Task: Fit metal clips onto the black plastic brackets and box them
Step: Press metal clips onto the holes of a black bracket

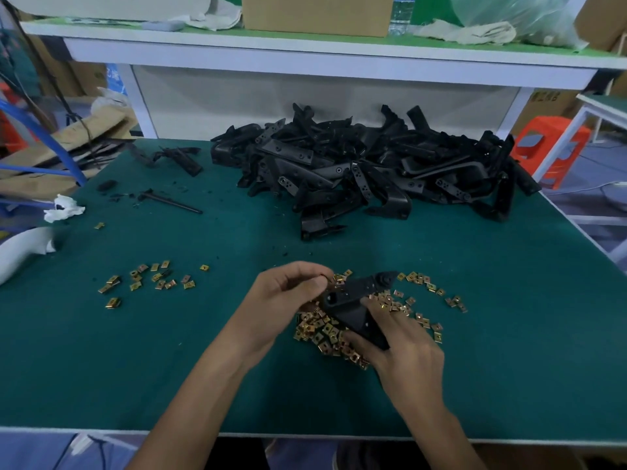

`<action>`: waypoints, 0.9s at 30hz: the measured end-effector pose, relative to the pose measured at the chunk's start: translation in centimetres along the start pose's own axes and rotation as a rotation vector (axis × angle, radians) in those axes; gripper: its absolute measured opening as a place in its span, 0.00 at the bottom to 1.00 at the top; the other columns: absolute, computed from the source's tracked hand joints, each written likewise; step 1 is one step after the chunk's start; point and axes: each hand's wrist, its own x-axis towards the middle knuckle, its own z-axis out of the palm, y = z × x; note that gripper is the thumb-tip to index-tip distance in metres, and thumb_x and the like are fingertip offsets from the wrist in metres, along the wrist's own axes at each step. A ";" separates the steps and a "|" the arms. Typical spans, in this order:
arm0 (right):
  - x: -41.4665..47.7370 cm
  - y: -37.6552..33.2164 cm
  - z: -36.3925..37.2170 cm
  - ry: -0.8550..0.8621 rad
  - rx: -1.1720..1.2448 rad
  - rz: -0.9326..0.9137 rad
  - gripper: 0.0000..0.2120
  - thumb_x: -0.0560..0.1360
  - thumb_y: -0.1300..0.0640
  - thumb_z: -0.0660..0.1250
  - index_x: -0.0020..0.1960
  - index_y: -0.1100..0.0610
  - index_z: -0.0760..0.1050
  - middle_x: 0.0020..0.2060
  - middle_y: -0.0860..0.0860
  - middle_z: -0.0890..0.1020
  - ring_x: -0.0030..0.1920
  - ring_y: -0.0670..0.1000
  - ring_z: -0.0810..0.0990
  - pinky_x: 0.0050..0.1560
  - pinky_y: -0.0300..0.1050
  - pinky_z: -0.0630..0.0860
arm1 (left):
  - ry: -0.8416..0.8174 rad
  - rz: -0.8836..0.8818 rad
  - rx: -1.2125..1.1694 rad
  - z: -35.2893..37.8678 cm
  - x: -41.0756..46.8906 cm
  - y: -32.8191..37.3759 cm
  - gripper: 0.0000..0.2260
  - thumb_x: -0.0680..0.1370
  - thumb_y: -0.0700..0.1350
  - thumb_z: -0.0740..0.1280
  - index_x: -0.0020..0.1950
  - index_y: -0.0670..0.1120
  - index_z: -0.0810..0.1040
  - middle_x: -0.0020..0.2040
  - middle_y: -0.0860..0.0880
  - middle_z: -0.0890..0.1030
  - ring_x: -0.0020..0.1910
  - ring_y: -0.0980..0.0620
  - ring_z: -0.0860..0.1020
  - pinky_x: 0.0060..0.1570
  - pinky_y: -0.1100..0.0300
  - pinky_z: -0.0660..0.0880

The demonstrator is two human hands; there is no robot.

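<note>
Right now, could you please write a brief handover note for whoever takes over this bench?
Right hand grips one bracket above the main clip pile.
Left hand pinches what seems a clip at that bracket's end; too small to confirm.
Bracket heap lies at the back of the table; a smaller clip scatter lies left.
Done: no boxed brackets visible. Left: clip the heap, then box; a cardboard box sits on the shelf.
</note>
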 end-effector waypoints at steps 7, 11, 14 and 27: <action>-0.3 0.1 -0.1 0.001 -0.067 -0.054 0.26 0.75 0.31 0.61 0.59 0.49 0.83 0.38 0.47 0.81 0.37 0.52 0.80 0.33 0.44 0.73 | 0.030 -0.034 0.097 0.1 -0.3 0.2 0.09 0.78 0.38 0.71 0.47 0.51 0.88 0.44 0.49 0.87 0.44 0.57 0.83 0.47 0.65 0.79; -0.4 0.1 0.0 0.017 -0.121 -0.080 0.25 0.75 0.32 0.62 0.58 0.49 0.84 0.36 0.47 0.80 0.35 0.51 0.79 0.31 0.43 0.70 | 0.042 -0.035 0.136 0.0 -0.5 0.5 0.07 0.77 0.37 0.72 0.46 0.48 0.88 0.44 0.47 0.87 0.44 0.56 0.83 0.48 0.65 0.79; -0.6 0.2 0.1 0.018 -0.133 -0.092 0.25 0.75 0.32 0.63 0.58 0.48 0.84 0.36 0.47 0.80 0.34 0.51 0.78 0.31 0.43 0.70 | 0.053 -0.019 0.227 0.2 -0.6 0.6 0.07 0.77 0.38 0.73 0.46 0.48 0.88 0.43 0.49 0.87 0.43 0.58 0.83 0.44 0.67 0.78; -0.6 0.4 0.3 -0.031 -0.111 -0.038 0.27 0.77 0.31 0.59 0.60 0.48 0.83 0.36 0.47 0.81 0.34 0.52 0.80 0.30 0.45 0.74 | 0.125 0.120 0.662 1.7 -2.1 -0.2 0.18 0.73 0.46 0.77 0.59 0.63 0.81 0.53 0.71 0.80 0.56 0.72 0.76 0.52 0.80 0.66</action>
